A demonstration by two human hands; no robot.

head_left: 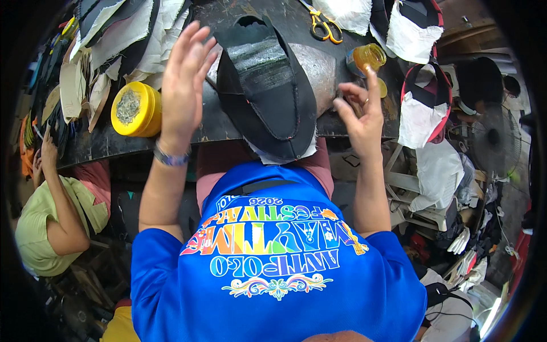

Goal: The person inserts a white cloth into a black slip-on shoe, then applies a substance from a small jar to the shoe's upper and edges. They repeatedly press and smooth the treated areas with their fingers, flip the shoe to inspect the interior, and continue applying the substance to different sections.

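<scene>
A black shoe upper, with a dark shiny patch inside and white lining beneath, rests over a rounded grey metal form at the table's near edge. My left hand is raised to its left, fingers stretched out and nothing seen in them. On the other side, my right hand is apart from the upper, index finger raised and the others loosely bent; it seems to hold nothing. Beside it stands a small open jar of amber-yellow stuff. A yellow tub with a crusted top sits near my left wrist.
Orange-and-black scissors lie at the back. Red-edged shoe uppers with white cloth line the table's right side. Stacked fabric and upper pieces fill the left back. A co-worker in light green sits at left; a fan stands right.
</scene>
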